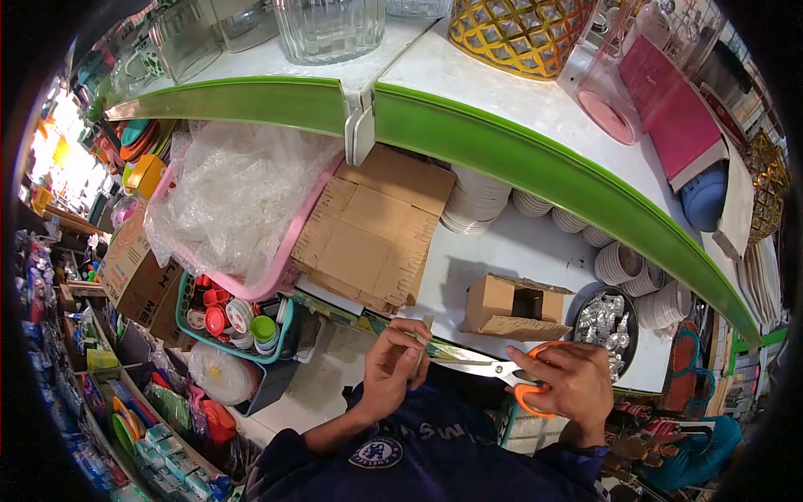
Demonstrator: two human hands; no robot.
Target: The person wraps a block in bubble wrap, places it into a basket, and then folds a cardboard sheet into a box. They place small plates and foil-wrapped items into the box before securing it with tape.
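Indoors, at a white shelf (527, 251) in a room packed with goods, a person holds scissors (504, 369) near the shelf's front edge.

Below the green-edged upper shelf (552, 163), which bears glassware (330, 29), flattened cardboard (368, 234) lies beside a pink basket (288, 255) of clear plastic (234, 197); a small open carton (519, 309), stacked white bowls (477, 201) and a dark round dish (583, 314) of foil-like pieces sit to the right. The right hand (575, 386) has its fingers curled around the orange handles, the blades pointing toward the left hand (395, 368), whose thumb and fingertips are nearly closed on a thin strip (427, 325), its material too small to tell.
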